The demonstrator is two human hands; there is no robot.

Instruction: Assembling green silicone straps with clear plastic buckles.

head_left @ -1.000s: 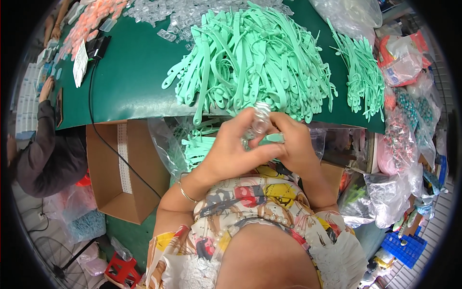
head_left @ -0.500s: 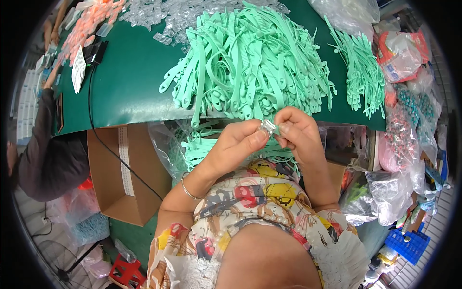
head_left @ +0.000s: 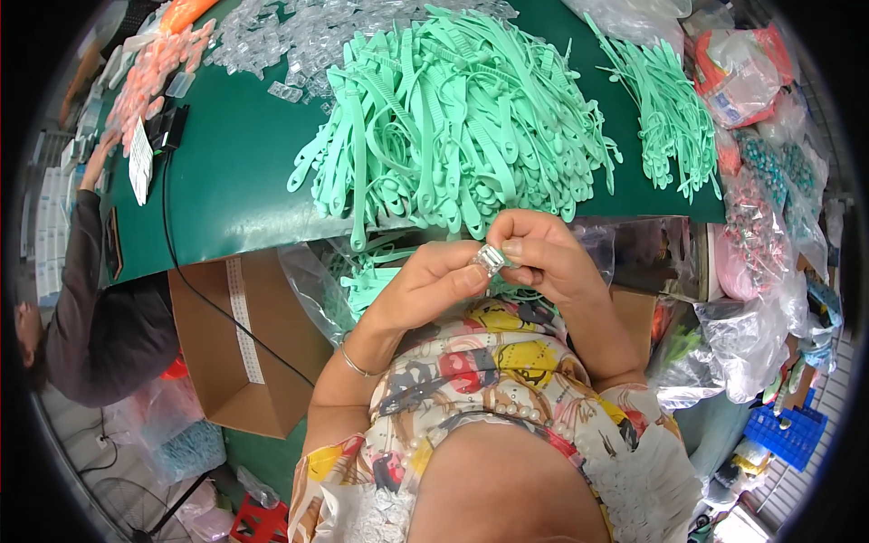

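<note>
A small clear plastic buckle [head_left: 490, 261] is pinched between the thumb and forefinger of my left hand [head_left: 430, 282]. My right hand [head_left: 554, 260] meets it from the other side, its fingers closed on a mint-green strap, of which only a sliver shows by the buckle. Whether the strap passes through the buckle, I cannot tell. Both hands are in front of the table edge. Just beyond them rises a large heap of mint-green ridged straps [head_left: 462, 127] with rounded, holed ends. Loose clear buckles [head_left: 312, 45] are spread behind the heap.
A smaller bundle of green straps [head_left: 674, 131] lies on the green table [head_left: 244, 181] at right. More straps rest below the edge, beside an open cardboard box [head_left: 226, 344]. A black cable [head_left: 172, 226] hangs there. A co-worker's sleeve [head_left: 77, 271] reaches toward orange pieces [head_left: 149, 77].
The whole view has shifted slightly. My hands sit a little lower and nearer my body, and the buckle is turned so that more of its frame shows. Both hands keep their grip.
</note>
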